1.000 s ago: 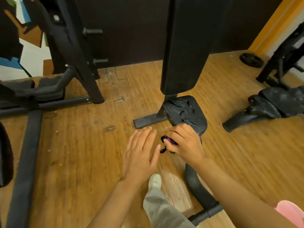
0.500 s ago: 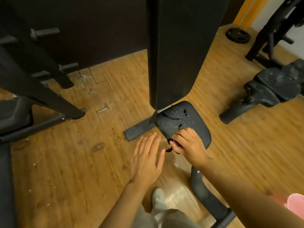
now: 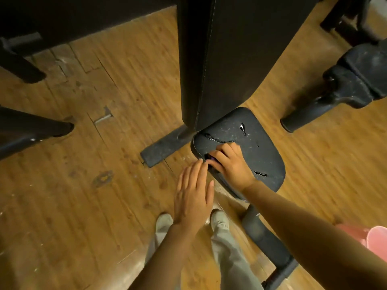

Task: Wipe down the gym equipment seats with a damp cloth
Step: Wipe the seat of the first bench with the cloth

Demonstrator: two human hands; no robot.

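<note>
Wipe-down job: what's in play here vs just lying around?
In play:
- cracked seat pad
- backrest above it
- right hand, gripping a small dark and purple item on the seat; cannot tell if it is the cloth
- left hand, open beside the seat

Lying around:
- dusty padded equipment on the floor at right
- pink object

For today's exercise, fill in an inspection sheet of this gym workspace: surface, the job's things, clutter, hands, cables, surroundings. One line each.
Surface: worn wooden floor, scuffed, with pale specks.
Job's things: black bench seat, dusty, its cover torn in several places; upright backrest pad above it; small dark and purple item, possibly the cloth, mostly hidden.
Clutter: nothing seen beyond floor debris.
Hands: right hand curled round the item on the seat's front-left edge; left hand flat, fingers straight, beside the seat.
Cables: nothing seen.
Surroundings: second dusty bench at right; black frame legs at left.
</note>
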